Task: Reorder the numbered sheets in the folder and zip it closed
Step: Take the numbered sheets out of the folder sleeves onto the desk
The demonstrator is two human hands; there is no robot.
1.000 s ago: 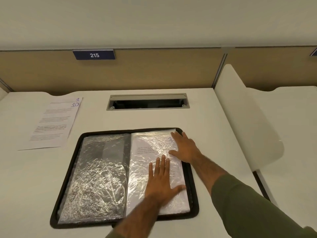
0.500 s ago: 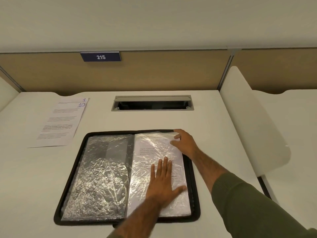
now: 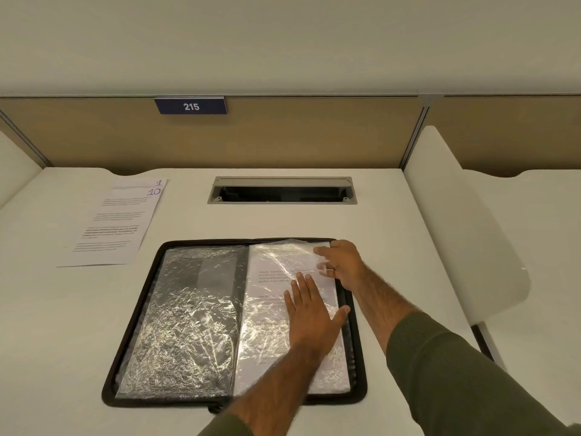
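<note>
On the white desk [image 3: 377, 215] in front of the person, the folder [image 3: 138, 322] lies open and flat, its black zipped border running all the way round and the zip undone. Its near edge sits close to the desk's front edge. The left half [image 3: 185, 325] shows crinkled clear plastic over a dark backing. On the right half, a plastic sleeve [image 3: 276, 262] covers a printed sheet [image 3: 270, 297] with lines of small text too fine to read.

The left hand [image 3: 311, 316] rests palm down on that right page, fingers straight and together and thumb spread toward the outer edge, pressing the sleeve flat. The right hand [image 3: 342, 262] is at the sleeve's far outer corner, just beyond the left hand's fingertips. Its thumb lies on top of the plastic while its fingers [image 3: 325, 269] show blurred through it from beneath, so it pinches the corner of the sleeve, which bulges up a little there. Both forearms come from olive-green cuffs [image 3: 456, 372] at the bottom right.

Well apart from the folder, toward the far left of the desk, two loose sheets [image 3: 116, 221] lie stacked and slightly offset. The top one is marked "10" by hand in its upper right corner, and the one beneath shows a "1" just above it. Beyond the folder a cable well [image 3: 281, 190] is set into the desktop with its lid raised. A blue number plate [image 3: 190, 106] reading 215 hangs on the tan partition [image 3: 314, 133] behind, and a white divider [image 3: 456, 231] stands along the desk's right side.
</note>
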